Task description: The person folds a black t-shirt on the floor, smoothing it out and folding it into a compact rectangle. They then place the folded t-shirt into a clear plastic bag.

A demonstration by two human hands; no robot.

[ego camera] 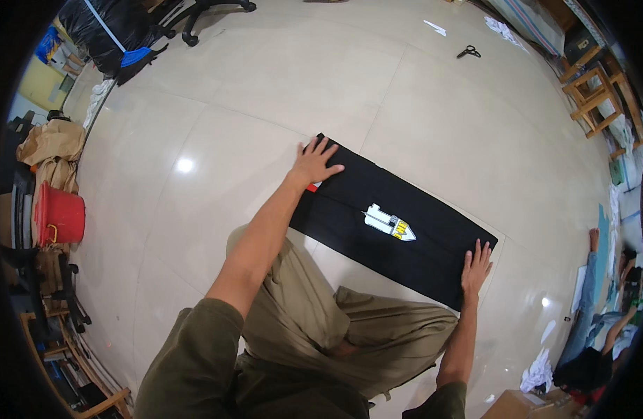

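Note:
A folded black cloth (pixel 347 220), possibly a garment, lies flat on the tiled floor in front of my crossed legs. It forms a long slanted rectangle with a white, grey and yellow print near its middle. My left hand (pixel 316 163) rests palm down on its far left corner, fingers spread. Just below that hand a small red and white patch (pixel 314 186) shows at the cloth's edge. At the right end, my right hand (pixel 476 269) presses flat along the short edge, fingers slightly apart. Neither hand grips anything.
Black-handled scissors (pixel 469 51) lie on the floor at the upper right, near white scraps. A red tub (pixel 61 216) stands at left. A broom (pixel 135 56) leans by a black bag. Wooden stools (pixel 594 99) and a seated person (pixel 588 340) are along the right.

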